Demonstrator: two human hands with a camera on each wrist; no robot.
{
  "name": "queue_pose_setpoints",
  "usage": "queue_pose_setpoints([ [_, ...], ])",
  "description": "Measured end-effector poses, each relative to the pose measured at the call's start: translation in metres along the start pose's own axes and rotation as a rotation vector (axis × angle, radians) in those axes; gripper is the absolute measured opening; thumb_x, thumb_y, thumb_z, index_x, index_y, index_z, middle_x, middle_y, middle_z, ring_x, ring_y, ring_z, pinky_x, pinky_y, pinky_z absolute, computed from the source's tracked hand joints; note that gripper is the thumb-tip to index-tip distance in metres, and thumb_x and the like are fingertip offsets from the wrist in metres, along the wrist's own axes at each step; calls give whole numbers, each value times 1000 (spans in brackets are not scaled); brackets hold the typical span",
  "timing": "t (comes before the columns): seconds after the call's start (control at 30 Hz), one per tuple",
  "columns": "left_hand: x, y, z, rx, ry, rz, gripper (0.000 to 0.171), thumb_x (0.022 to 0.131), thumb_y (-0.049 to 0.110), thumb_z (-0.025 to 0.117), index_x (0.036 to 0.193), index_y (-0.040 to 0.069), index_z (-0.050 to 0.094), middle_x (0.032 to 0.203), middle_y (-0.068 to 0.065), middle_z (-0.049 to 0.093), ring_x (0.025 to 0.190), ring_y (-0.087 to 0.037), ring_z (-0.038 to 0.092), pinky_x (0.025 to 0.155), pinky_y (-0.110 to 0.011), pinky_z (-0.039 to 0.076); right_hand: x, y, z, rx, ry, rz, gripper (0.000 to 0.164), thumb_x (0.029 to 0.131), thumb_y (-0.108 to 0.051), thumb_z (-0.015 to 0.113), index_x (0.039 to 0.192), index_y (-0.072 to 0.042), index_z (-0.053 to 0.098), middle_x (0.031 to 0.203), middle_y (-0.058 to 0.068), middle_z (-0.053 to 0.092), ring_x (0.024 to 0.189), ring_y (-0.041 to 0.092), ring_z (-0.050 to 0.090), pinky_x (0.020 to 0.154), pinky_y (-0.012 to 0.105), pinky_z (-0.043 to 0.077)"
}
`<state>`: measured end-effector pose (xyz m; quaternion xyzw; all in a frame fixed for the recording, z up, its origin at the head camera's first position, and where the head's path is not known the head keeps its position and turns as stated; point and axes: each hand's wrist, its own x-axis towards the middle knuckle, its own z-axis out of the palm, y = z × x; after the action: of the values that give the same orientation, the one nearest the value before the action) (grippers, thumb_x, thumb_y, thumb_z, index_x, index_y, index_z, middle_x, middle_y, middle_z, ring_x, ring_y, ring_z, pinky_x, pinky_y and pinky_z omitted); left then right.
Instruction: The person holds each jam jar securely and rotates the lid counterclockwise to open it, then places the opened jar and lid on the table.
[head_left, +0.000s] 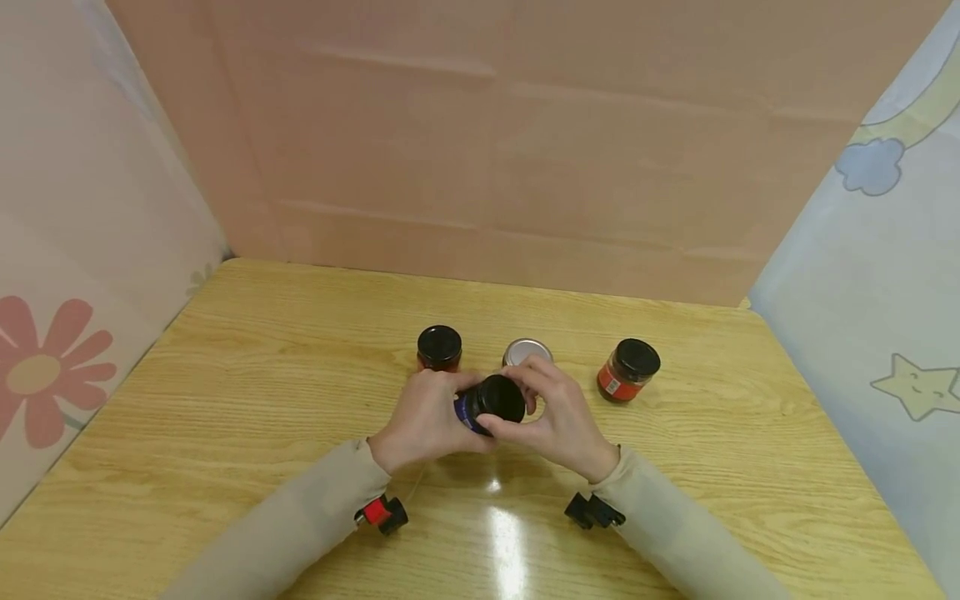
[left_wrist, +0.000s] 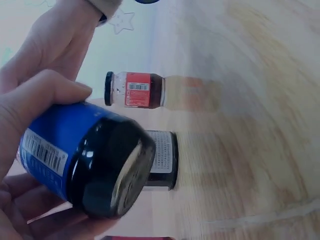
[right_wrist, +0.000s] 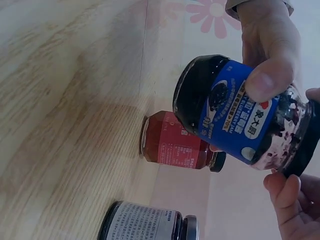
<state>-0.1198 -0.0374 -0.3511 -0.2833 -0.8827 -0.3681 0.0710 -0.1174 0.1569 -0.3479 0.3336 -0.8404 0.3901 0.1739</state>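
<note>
A blueberry jam jar [right_wrist: 235,107] with a blue label and black lid is held tilted above the table. My left hand [head_left: 432,421] grips it round the label, thumb on one side and fingers on the other in the left wrist view. At the top, my right hand [head_left: 558,417] pinches the black lid [head_left: 501,400] between thumb and fingers. Just beyond the hands stand a jar with a red label and black lid [head_left: 439,346] and a jar with a silver lid [head_left: 528,350], partly covered by the right hand.
To the right stands another red-labelled jar [head_left: 628,371] with a black lid. The wooden table [head_left: 262,350] ends at a tan backdrop [head_left: 480,150]. Printed panels rise on the left [head_left: 90,208] and right [head_left: 862,275].
</note>
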Motion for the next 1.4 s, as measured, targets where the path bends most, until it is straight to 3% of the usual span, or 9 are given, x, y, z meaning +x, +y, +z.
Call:
queue_pose_setpoints([
  [0.13,-2,1,-1,12,11,26,42,57,27,87,94,14,72,77,6,69,65,-3,59,59,-18,44,-1,1,0,6,1,-32,42,79,-43,76,98,-6,68,87,-3,55,70,6,47,58,23,44],
  [0.3,-5,9,1,174,69,71,39,59,35,85,85,14,66,66,7,62,57,-4,57,50,-18,43,-4,-1,2,-23,21,-18,42,82,-45,71,101,-8,66,90,-3,59,70,6,48,57,23,44],
  [0.4,-7,13,3,227,93,59,39,60,38,85,82,15,63,64,7,60,54,-5,57,48,-19,43,-5,-6,4,-54,32,29,40,82,-42,72,102,-9,65,91,-2,60,68,6,49,56,22,45],
  [0.67,-6,18,7,230,122,24,36,61,37,84,79,15,61,63,6,58,51,-6,55,45,-19,42,5,-16,5,-198,85,165,34,78,-38,76,92,-11,61,77,-3,54,62,8,47,54,20,41],
  [0.87,-5,15,8,242,130,32,38,61,37,84,81,13,61,64,5,59,51,-8,57,45,-20,43,6,-17,4,-183,57,243,35,75,-40,78,86,-12,61,74,-5,54,60,6,50,52,20,44],
  [1.13,-5,9,8,186,107,57,35,61,34,84,81,13,63,65,5,62,54,-6,59,49,-17,44,3,-13,7,-107,60,236,33,71,-35,80,84,-11,62,76,-3,56,62,5,51,54,20,44],
  [1.4,-5,4,9,114,115,64,43,60,33,87,93,11,70,76,2,70,64,-10,66,57,-18,49,1,-9,9,-60,104,169,33,70,-33,79,86,-10,62,76,0,56,60,9,51,53,19,42],
])
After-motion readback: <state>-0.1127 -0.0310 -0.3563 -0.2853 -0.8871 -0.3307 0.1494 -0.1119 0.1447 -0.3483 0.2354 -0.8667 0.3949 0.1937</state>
